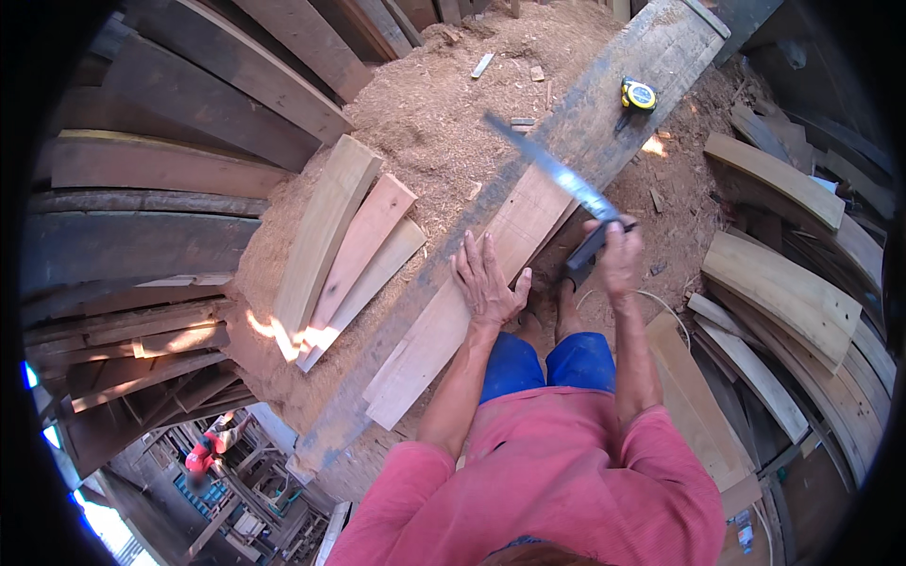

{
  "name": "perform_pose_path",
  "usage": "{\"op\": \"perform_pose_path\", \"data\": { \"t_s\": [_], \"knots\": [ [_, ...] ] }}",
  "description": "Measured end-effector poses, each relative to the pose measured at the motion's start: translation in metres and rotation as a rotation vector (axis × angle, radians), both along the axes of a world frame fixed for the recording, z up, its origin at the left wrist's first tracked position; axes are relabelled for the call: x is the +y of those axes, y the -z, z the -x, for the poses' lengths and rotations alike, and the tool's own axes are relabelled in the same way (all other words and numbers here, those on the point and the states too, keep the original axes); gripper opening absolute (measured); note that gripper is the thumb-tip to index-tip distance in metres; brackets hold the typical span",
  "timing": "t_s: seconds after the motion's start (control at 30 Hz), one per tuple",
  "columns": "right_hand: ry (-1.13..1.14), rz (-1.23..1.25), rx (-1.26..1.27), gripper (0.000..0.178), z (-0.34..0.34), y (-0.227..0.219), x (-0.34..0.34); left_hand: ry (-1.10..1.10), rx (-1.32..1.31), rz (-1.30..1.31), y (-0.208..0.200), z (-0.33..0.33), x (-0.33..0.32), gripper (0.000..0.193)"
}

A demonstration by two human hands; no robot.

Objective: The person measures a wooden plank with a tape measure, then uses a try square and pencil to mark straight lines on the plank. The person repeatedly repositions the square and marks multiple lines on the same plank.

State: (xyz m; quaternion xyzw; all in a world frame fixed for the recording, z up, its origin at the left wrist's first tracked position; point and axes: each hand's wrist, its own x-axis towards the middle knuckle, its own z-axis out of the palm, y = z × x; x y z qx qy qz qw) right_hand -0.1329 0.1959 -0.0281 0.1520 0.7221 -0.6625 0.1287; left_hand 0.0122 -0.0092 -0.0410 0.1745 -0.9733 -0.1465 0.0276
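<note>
A pale plank point(415, 354) lies lengthwise on a long, worn grey bench board point(651, 47). My left hand point(484, 283) rests flat on the plank with its fingers stretched out, pressing on the wood rather than gripping it. In my right hand point(618, 259) is a handsaw point(566, 176), its dark handle in my closed fingers. The blade points up and to the left across the plank's far end, somewhat smeared by motion. Whether its teeth touch the wood I cannot tell.
A yellow and black tape measure point(639, 95) sits farther along the bench. Several cut boards point(330, 236) lie on sawdust to the left. More boards point(783, 292) are stacked at right, and dark planks point(142, 226) line the left side. Another person point(203, 456) in red is at lower left.
</note>
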Motion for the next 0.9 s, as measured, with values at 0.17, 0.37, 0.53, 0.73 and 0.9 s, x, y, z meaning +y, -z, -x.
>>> {"op": "perform_pose_path", "data": {
  "t_s": [0.17,0.37,0.53,0.73,0.9],
  "knots": [
    [0.246,0.171,0.262,0.028,0.06,-0.07,0.078,-0.021,-0.011,0.085,0.001,0.003,0.005,0.119],
    [0.206,0.16,0.551,0.02,0.048,-0.116,0.122,-0.083,-0.207,0.058,0.003,-0.013,0.001,0.13],
    [0.218,0.004,0.314,0.02,0.025,-0.077,0.134,-0.244,-0.397,-0.028,-0.011,-0.067,-0.015,0.144],
    [0.046,-0.185,0.105,0.025,-0.006,-0.036,0.115,-0.061,-0.557,-0.192,-0.051,-0.067,-0.037,0.128],
    [-0.029,-0.244,0.065,0.031,-0.009,-0.032,0.09,-0.144,-0.627,-0.534,-0.087,-0.054,-0.066,0.083]
  ]
}}
